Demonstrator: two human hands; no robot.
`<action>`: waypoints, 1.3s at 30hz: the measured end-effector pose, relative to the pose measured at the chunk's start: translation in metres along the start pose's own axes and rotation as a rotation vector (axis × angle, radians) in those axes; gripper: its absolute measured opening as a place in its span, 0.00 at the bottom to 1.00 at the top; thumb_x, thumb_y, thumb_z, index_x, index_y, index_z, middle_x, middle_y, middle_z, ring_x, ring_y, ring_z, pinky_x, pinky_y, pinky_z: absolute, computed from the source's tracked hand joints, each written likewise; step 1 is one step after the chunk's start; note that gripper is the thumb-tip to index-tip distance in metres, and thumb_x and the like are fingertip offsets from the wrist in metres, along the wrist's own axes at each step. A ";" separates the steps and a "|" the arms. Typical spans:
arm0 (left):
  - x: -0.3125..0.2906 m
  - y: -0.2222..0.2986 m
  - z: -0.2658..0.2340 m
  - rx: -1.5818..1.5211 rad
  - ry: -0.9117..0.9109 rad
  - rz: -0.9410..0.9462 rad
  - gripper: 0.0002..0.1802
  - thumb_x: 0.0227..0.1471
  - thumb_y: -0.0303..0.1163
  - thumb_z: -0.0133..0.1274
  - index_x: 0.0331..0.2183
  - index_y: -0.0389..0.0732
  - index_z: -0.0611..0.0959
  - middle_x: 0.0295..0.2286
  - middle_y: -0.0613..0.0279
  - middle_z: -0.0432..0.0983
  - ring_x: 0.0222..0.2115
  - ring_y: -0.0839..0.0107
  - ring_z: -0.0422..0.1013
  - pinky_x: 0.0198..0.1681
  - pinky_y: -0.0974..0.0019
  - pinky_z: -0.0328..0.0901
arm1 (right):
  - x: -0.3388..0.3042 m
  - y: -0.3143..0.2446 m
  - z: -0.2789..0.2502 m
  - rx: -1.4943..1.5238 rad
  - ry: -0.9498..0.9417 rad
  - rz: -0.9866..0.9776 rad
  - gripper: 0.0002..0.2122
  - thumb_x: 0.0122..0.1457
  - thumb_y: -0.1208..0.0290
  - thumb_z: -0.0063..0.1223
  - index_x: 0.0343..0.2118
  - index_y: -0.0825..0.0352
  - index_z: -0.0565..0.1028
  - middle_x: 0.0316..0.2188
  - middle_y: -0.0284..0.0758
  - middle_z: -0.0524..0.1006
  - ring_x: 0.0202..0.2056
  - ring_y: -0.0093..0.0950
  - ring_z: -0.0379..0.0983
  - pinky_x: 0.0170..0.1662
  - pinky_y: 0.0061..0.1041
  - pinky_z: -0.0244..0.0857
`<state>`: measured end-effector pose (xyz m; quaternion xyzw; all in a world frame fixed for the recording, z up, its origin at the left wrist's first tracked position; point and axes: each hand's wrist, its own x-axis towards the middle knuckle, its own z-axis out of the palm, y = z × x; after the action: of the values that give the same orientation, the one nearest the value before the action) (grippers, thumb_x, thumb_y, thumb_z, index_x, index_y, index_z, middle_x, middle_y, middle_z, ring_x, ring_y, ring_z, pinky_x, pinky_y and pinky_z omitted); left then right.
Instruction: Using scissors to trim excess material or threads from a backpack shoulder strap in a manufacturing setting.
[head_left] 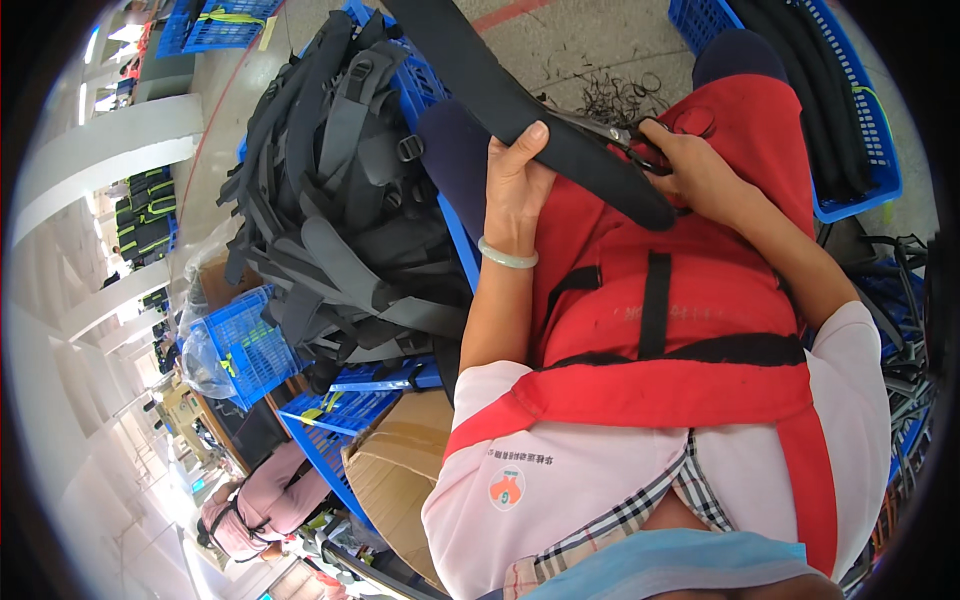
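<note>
While seated, wearing a red apron over a pink shirt, with both forearms reaching forward over the lap. To the left, a heap of grey and black packs piled on blue crates, filling most of that side. Top right, another blue crate loaded with long black padded pieces. Below the heap, a brown box. Lower left corner, another person in pink bent over, well apart.

Across the lap, a long black padded strap, running from the top edge down and right, ending over the apron between the two hands. Left hand closed around the strap from below, thumb lying flat on its upper face, a pale green bangle on the wrist. Right hand just beside the strap's lower end, fingers gripping the handles of scissors, blades pointing left and meeting the strap's far edge. On the floor beyond, a scatter of dark thread scraps.
</note>
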<state>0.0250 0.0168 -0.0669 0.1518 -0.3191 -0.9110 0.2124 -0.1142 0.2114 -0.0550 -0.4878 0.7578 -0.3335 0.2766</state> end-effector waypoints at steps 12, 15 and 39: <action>-0.004 -0.011 0.006 0.031 -0.006 0.033 0.15 0.46 0.21 0.60 0.39 0.37 0.77 0.35 0.60 0.77 0.38 0.64 0.74 0.47 0.57 0.69 | 0.009 -0.002 0.006 0.013 -0.003 -0.065 0.23 0.48 0.71 0.61 0.44 0.70 0.61 0.30 0.51 0.74 0.35 0.52 0.71 0.35 0.43 0.65; -0.007 -0.011 0.016 -0.023 0.032 0.005 0.11 0.46 0.18 0.59 0.35 0.39 0.80 0.32 0.63 0.78 0.35 0.68 0.75 0.42 0.63 0.71 | 0.009 0.001 0.007 0.033 -0.016 -0.031 0.22 0.48 0.71 0.61 0.43 0.70 0.61 0.30 0.51 0.74 0.35 0.51 0.72 0.35 0.43 0.65; -0.018 0.047 0.002 0.246 -0.034 0.061 0.24 0.40 0.22 0.64 0.43 0.33 0.75 0.36 0.54 0.75 0.37 0.65 0.73 0.45 0.63 0.67 | 0.004 0.000 0.005 -0.109 0.024 -0.114 0.18 0.52 0.65 0.60 0.40 0.66 0.65 0.25 0.47 0.74 0.30 0.48 0.72 0.31 0.42 0.64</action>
<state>0.0537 -0.0062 -0.0329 0.1514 -0.4366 -0.8606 0.2142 -0.1120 0.2070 -0.0585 -0.5404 0.7491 -0.3129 0.2212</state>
